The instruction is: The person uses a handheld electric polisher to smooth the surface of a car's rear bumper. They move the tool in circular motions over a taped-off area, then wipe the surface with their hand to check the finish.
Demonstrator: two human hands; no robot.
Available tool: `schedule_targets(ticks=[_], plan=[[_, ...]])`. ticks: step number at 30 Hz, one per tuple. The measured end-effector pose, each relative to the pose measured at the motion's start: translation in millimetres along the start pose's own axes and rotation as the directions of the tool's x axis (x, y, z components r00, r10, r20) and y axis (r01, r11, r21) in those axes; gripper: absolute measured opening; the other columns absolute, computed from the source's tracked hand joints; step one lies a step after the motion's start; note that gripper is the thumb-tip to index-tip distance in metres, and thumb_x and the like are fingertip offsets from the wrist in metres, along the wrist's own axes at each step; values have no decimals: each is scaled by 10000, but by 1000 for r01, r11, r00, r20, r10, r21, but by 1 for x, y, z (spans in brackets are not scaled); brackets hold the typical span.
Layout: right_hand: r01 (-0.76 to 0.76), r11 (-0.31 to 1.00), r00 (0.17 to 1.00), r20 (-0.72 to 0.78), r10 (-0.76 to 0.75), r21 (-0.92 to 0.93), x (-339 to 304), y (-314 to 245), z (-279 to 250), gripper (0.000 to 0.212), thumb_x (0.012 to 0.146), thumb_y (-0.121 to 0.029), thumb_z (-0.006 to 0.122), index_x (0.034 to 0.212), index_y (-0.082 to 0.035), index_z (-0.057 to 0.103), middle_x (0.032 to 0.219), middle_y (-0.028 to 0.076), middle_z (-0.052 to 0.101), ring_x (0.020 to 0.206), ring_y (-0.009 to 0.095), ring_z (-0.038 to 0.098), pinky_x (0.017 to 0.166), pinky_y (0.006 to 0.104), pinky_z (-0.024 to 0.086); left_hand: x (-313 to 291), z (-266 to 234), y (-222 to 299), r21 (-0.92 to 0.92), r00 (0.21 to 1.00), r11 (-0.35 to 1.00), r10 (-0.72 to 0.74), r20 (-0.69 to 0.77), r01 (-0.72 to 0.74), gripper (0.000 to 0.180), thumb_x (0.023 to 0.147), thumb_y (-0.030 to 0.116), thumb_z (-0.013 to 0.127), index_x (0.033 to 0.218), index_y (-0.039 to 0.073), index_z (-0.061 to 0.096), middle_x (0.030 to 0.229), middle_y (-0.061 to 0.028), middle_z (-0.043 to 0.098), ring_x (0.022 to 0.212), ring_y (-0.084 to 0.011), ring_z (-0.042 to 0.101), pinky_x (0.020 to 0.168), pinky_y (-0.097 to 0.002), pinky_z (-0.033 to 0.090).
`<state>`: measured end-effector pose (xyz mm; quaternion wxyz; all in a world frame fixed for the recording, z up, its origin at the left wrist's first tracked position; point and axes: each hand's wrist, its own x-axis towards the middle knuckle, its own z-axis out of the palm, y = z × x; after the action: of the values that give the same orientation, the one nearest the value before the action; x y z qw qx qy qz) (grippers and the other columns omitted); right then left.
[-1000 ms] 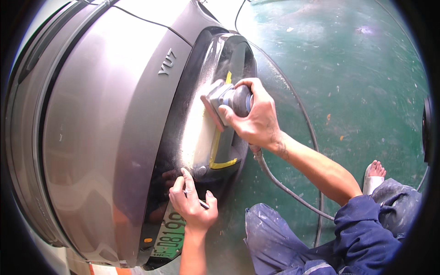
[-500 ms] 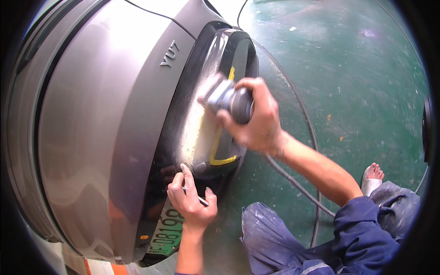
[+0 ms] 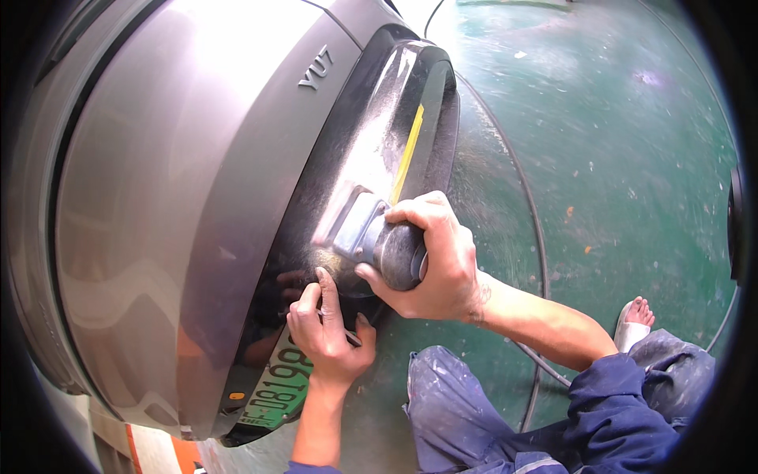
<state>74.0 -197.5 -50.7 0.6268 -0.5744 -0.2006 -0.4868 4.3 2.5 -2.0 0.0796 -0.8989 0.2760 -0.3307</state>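
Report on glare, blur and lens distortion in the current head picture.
Head view: glare bleaches the upper part of the glossy grey car body; in the same view, a white sheen lies along the shiny black rear panel; the pad edge of the rounded black-and-silver handheld sander looks blurred; fisheye bending curves the car's edges, with dark corners.

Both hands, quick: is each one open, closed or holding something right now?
Left hand: index finger extended, holding a slim rod-like object.
Right hand: closed around a sander.
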Motion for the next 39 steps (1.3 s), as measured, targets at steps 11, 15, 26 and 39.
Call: schedule_targets(ticks=[11,15,26,39], plan=[[-9,988,995,-101,-6,-151,32,50,-20,587,759,-133,930,1213,19,590,1043,201,629,885,330,711,754,413,594,1,5,-2,10,999,1000,15,-46,-14,854,742,193,708,1511,-139,541,1244,-231,579,906,-346,543,826,-462,445],[68,995,996,-47,-71,-69,10,29,-9,640,722,-113,950,1223,32,579,1057,196,644,906,330,685,783,413,582,3,6,-4,16,998,1000,22,-54,-21,840,758,203,710,1507,-139,546,1240,-231,579,903,-348,546,822,-464,445],[46,952,980,-169,-101,-302,50,80,-32,596,772,-153,920,1230,15,577,1015,186,627,833,301,697,714,408,588,5,9,0,15,997,999,30,-72,-29,844,732,190,693,1496,-142,555,1228,-227,580,899,-342,547,814,-457,448],[-72,996,995,76,69,45,-12,13,-7,623,732,-127,946,1218,31,590,1025,209,648,858,357,691,719,428,584,-3,8,-10,41,997,998,40,-64,-37,845,744,204,702,1489,-163,545,1225,-238,576,971,-362,551,854,-469,446]])
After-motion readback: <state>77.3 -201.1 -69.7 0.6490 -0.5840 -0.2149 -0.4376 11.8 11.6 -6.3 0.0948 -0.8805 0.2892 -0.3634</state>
